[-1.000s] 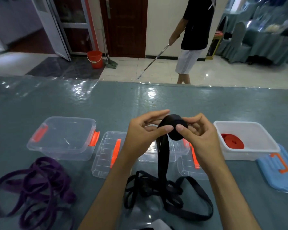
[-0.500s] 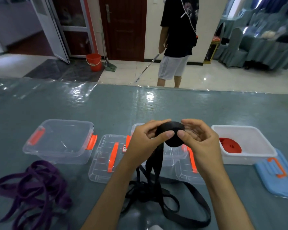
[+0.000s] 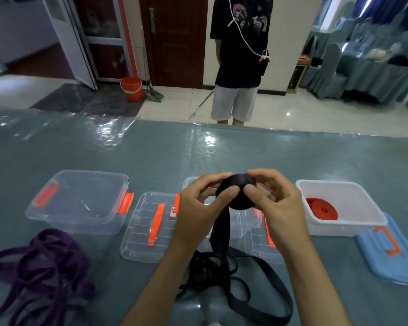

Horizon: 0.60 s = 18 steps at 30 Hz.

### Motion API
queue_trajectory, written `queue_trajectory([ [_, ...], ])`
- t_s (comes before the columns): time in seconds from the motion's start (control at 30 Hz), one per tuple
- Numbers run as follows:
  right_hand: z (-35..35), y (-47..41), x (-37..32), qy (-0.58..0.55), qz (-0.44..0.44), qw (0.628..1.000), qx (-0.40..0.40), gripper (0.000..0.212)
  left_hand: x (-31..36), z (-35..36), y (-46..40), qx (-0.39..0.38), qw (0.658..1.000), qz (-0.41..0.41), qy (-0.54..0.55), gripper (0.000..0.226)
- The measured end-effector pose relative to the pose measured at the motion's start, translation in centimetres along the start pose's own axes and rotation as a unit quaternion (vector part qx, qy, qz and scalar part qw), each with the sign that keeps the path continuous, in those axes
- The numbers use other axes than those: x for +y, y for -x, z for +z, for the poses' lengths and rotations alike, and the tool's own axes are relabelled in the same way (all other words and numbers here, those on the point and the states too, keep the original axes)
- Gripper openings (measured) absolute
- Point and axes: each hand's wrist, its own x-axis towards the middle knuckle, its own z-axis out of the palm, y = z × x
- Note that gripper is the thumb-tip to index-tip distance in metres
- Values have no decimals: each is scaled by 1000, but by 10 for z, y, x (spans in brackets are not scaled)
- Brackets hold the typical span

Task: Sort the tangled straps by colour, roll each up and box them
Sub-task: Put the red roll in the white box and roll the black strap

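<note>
A partly wound roll of black strap (image 3: 236,195) is held above the table (image 3: 198,151) between both hands. The left hand (image 3: 199,208) is curled round the roll's left side, thumb pressed to its front; the right hand (image 3: 277,203) is curled round its right side, thumb also on the front. The unrolled black tail (image 3: 222,231) hangs down from the roll to a loose black heap (image 3: 224,276) lying on the table between the forearms.

Three boxes are seen in a row. At the left a clear box (image 3: 80,201) with orange latches is seen with nothing in it. In the middle a second clear box (image 3: 243,222) is mostly hidden behind the hands, and its contents cannot be told. At the right a white box (image 3: 353,229) holds a rolled red strap (image 3: 323,209) against its left wall.

A clear lid (image 3: 151,227) with an orange handle lies flat in front of the gap between the left and middle boxes. A blue lid (image 3: 391,252) with an orange handle lies just beside the white box, at its front right. A tangle of purple strap (image 3: 40,269) lies on the table in front of the left box.
</note>
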Motion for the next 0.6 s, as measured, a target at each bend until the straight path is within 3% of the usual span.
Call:
queue_trajectory([
  [0.13, 6, 2, 6, -50, -30, 998, 30, 25, -2, -2, 0, -40, 998, 46, 22, 40],
  [0.23, 0, 4, 11, -47, 5, 999, 2, 21, 1, -2, -2, 11, 999, 38, 36, 25],
  [0.33, -11, 4, 15, -23, 45, 998, -48, 39, 1, -4, -3, 40, 999, 29, 21, 12],
  [0.4, -14, 3, 13, 17, 20, 999, -33, 39, -3, -7, -3, 9, 999, 44, 12, 12],
  [0.5, -14, -1, 13, 22, -29, 999, 6, 29, -6, -11, -6, -59, 998, 34, 7, 31],
  [0.6, -15, 1, 19, -22, 4, 1000, -3, 28, -5, -13, -10, -87, 996, 11, 28, 33],
])
